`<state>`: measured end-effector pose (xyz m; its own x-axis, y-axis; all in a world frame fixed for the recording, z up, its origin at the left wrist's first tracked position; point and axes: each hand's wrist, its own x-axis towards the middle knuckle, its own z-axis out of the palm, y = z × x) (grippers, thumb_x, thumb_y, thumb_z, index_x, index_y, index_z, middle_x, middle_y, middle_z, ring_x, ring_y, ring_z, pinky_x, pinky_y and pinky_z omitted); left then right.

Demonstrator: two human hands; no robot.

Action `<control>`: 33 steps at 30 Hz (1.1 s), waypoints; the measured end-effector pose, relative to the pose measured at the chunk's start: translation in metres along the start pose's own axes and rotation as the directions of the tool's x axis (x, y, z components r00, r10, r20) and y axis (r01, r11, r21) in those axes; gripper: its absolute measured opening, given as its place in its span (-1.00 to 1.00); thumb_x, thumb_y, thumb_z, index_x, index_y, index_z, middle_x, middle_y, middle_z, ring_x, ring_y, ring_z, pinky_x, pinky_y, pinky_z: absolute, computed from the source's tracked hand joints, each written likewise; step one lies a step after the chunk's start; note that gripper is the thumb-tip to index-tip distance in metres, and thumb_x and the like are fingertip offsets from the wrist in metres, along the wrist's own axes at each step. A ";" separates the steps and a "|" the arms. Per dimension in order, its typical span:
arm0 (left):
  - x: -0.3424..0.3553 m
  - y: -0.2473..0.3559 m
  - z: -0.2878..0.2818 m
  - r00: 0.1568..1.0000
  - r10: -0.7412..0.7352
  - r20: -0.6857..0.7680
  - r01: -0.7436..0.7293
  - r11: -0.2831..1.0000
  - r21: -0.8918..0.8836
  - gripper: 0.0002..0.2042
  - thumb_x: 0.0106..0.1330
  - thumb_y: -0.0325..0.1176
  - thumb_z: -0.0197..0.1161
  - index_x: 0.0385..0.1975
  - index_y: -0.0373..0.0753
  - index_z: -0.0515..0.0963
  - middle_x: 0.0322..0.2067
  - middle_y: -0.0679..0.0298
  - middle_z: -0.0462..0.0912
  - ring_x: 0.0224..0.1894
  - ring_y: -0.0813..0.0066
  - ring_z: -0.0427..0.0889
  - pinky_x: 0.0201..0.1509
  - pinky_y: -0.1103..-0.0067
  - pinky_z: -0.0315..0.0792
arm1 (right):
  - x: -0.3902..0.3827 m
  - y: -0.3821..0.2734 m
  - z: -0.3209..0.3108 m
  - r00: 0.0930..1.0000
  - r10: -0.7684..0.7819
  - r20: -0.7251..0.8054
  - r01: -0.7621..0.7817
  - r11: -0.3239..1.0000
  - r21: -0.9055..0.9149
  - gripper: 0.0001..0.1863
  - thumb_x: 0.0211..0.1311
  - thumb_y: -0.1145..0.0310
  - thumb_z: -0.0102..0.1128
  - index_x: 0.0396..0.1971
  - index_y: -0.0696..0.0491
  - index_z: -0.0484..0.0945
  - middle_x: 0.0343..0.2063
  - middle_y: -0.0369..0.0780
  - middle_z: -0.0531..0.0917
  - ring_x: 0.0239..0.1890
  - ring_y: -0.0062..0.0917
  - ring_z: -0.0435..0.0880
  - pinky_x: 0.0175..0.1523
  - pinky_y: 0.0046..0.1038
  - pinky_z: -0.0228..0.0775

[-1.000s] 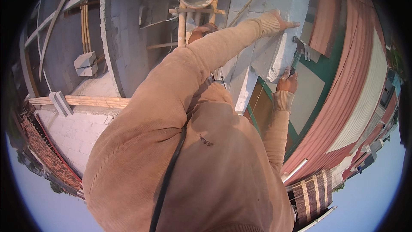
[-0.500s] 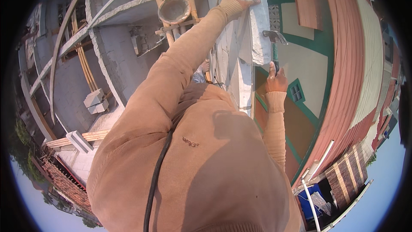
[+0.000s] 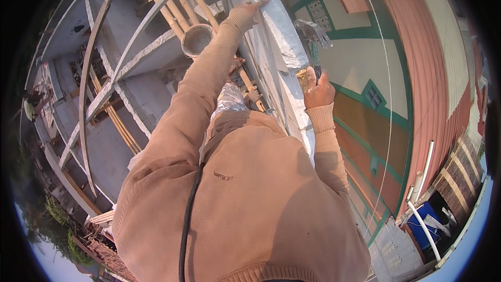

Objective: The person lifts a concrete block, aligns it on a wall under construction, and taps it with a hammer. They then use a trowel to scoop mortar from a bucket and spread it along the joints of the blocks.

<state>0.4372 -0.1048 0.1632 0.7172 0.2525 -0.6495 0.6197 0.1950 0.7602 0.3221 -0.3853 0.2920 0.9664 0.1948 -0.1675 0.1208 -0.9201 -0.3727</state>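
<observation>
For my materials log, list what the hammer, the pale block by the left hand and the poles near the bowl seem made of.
Hammer: metal head, shiny, judging by its glints; green handle, perhaps painted or plastic-coated.
Pale block: probably lightweight concrete, matte, with a rough, chalky edge.
Poles: likely bamboo, being round and yellowish.

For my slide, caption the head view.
Right hand gripping a hammer beside a pale wall, left hand at the wall's edge.

Hazy daylight, strong rim distortion
</observation>
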 end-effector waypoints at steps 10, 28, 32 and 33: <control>-0.009 0.015 0.010 1.000 -0.015 -0.024 0.017 0.996 0.084 -0.12 0.09 0.20 0.45 0.23 -0.43 0.40 0.02 -0.09 0.57 -0.05 0.09 0.66 -0.07 0.34 0.62 | 0.036 0.013 0.029 0.993 0.032 0.115 -0.012 0.985 -0.172 -0.44 0.48 -0.01 -0.07 -0.06 0.31 0.42 -0.36 0.26 0.64 -0.28 0.17 0.65 -0.19 0.03 0.51; 0.038 0.000 -0.031 0.983 -0.171 0.062 0.180 0.857 -0.482 -0.04 0.24 0.30 0.22 0.45 -0.28 0.05 0.44 -0.03 0.11 0.43 0.01 0.21 0.37 0.02 0.28 | 0.087 -0.090 0.003 0.960 -0.109 -0.256 0.177 0.949 0.261 -0.53 0.49 0.07 -0.09 -0.05 0.26 0.39 -0.26 0.17 0.67 -0.17 0.11 0.67 -0.06 -0.05 0.50; 0.059 -0.015 -0.027 0.981 -0.133 0.143 0.194 0.742 -0.642 -0.16 0.37 0.23 0.11 0.46 -0.23 0.04 0.44 -0.02 0.11 0.42 0.04 0.22 0.36 0.04 0.32 | 0.120 -0.060 0.035 0.997 -0.072 0.033 0.076 0.987 -0.144 -0.56 0.50 0.08 -0.10 -0.06 0.24 0.36 -0.30 0.15 0.69 -0.18 0.11 0.67 -0.10 -0.05 0.50; 0.056 -0.012 -0.030 0.980 -0.138 0.143 0.198 0.745 -0.637 -0.18 0.39 0.21 0.10 0.46 -0.23 0.04 0.44 -0.02 0.11 0.42 0.04 0.22 0.35 0.04 0.33 | 0.123 -0.064 0.033 0.971 0.021 0.236 0.047 0.959 -0.278 -0.56 0.50 0.08 -0.10 -0.06 0.23 0.36 -0.30 0.15 0.69 -0.18 0.11 0.67 -0.10 -0.05 0.50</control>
<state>0.4603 -0.0649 0.1185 0.6631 0.0848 -0.7437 0.4009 0.7988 0.4485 0.4257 -0.2916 0.2651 0.8879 0.2502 -0.3860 0.2242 -0.9681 -0.1118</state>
